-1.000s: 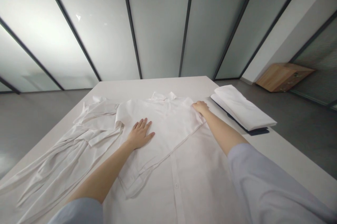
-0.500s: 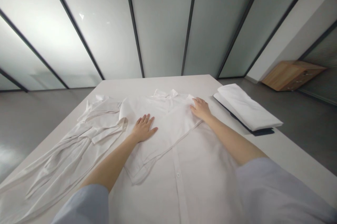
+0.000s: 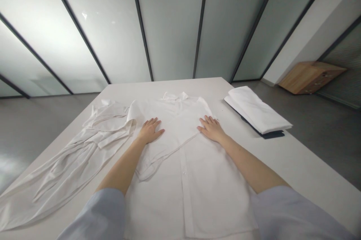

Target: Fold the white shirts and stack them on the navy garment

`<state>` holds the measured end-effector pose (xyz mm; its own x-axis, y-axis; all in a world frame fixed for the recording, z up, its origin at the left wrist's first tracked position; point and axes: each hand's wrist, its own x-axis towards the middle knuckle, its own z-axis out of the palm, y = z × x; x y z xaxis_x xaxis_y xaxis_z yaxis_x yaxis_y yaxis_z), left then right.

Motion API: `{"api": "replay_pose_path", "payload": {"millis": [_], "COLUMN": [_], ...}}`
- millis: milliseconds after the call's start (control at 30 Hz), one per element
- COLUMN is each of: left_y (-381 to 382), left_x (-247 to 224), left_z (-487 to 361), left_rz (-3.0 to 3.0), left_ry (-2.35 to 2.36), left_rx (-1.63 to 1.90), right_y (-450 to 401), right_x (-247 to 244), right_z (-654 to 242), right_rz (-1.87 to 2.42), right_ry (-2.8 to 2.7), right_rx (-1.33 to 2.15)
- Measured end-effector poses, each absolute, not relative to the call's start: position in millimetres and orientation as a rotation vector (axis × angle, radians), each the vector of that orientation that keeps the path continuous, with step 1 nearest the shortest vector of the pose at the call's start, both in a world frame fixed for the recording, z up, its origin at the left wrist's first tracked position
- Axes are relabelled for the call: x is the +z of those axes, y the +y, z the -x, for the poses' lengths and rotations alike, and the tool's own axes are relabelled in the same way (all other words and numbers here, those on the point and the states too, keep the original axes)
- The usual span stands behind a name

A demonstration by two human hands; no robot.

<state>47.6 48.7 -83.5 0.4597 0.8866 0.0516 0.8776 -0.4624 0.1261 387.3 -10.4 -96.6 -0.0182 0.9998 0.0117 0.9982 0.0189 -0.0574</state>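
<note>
A white button-up shirt (image 3: 169,202) lies spread on the table in front of me, its collar at the far end. One sleeve is laid slantwise across its front. My left hand (image 3: 150,130) rests flat on the upper left of the shirt, fingers spread. On the upper right, my right hand (image 3: 212,129) lies flat with its fingers spread, at the upper end of the folded-over sleeve. To the left is a second white garment (image 3: 81,165), loosely crumpled and touching or close to the shirt's left side.
Folded white cloth (image 3: 259,110) lies over a dark flat item (image 3: 273,135) at the right of the white table (image 3: 299,180). Beyond the far edge are frosted glass panels (image 3: 172,26). A wooden cabinet (image 3: 310,77) stands on the floor at the right.
My right hand has moved from the shirt's shoulder slightly down and left. The left hand has shifted slightly left and up. More of the shirt's lower edge shows.
</note>
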Motion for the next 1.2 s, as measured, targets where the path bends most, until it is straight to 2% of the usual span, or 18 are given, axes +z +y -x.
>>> {"api": "replay_pose_path", "payload": {"millis": [800,1033,1200], "left_y": [47.7,51.7,55.2], "left_x": [-82.5,-89.8,-90.5], "left_z": [-43.6,-40.7,-39.6], "left_rz": [-2.567,-2.573,-2.527], "left_ry": [1.560,1.549,1.555], "left_rx": [0.134,0.210,0.424], "right_y": [-12.9,-12.4,-11.7], "right_x": [-95.2,-97.8,-100.4], "right_z": [-388.6,-390.1,-392.0], "right_rz": [2.136,2.101,2.076], "right_ry": [-2.208,-2.214,-2.218], "right_rx": [0.046,-0.002,-0.021]}}
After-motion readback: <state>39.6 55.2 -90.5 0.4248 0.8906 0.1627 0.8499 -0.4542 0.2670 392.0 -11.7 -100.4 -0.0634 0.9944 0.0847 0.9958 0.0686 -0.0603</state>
